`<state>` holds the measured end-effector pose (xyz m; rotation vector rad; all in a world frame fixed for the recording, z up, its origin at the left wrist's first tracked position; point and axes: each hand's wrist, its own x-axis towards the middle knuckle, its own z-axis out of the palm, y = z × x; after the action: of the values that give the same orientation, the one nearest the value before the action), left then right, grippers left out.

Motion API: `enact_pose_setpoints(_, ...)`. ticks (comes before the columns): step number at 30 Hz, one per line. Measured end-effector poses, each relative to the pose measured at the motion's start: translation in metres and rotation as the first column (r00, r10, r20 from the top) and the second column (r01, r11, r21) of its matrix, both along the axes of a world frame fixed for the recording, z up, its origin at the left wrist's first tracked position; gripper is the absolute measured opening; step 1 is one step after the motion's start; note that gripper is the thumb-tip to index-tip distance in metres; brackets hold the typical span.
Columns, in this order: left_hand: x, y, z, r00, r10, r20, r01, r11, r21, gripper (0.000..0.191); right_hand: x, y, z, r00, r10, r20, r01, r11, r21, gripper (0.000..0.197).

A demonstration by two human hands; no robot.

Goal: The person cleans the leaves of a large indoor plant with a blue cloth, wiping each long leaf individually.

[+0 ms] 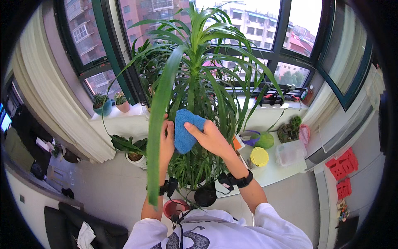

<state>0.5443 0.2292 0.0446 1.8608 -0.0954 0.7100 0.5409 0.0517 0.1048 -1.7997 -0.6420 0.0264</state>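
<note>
A blue towelling cloth [186, 132] is gripped in my right hand [210, 135], the thumb lying across its face. My left hand [168, 137] is just left of the cloth, fingers bent and partly covered by a long green leaf [160, 124]. Whether those fingers pinch a leaf or the cloth's edge cannot be made out. Both hands are in front of a tall potted plant [195, 65] with long strap-like leaves, many arching outward and down. Its lower stem is largely hidden by foliage and my hands.
A white table [279, 174] at right bears a yellow-lidded container [259, 156], a green melon [265, 140] and a clear plastic box [291, 153]. A smaller potted plant [134, 155] stands at left. Near my body are a red pot [175, 208] and a black round container [205, 195].
</note>
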Motion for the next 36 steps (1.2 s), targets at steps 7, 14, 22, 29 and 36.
enact_pose_setpoints(7,0.002,0.005,0.003,0.992,-0.111,0.066,0.104,0.990,0.093,0.026,0.044,0.039,-0.034,0.949,-0.310,0.062,0.287,0.928,0.238,0.039)
enact_pose_setpoints(14,0.007,0.008,0.000,0.974,-0.219,-0.060,0.209,0.968,-0.142,0.031,0.027,0.080,-0.010,0.955,-0.225,-0.195,0.291,0.848,0.443,0.028)
enact_pose_setpoints(22,-0.002,-0.002,-0.003,0.959,-0.207,-0.192,0.192,0.977,-0.095,0.033,0.028,0.077,-0.013,0.956,-0.255,-0.143,0.292,0.838,0.461,0.022)
enact_pose_setpoints(29,-0.012,-0.009,-0.010,0.848,-0.460,-0.265,0.391,0.879,-0.274,0.026,0.023,0.063,-0.033,0.850,-0.523,-0.071,0.507,0.773,0.381,0.023)
enact_pose_setpoints(36,-0.023,0.004,-0.016,0.905,-0.391,-0.169,0.325,0.889,-0.322,0.028,0.010,0.040,-0.042,0.912,-0.358,-0.199,0.410,0.791,0.454,0.031)
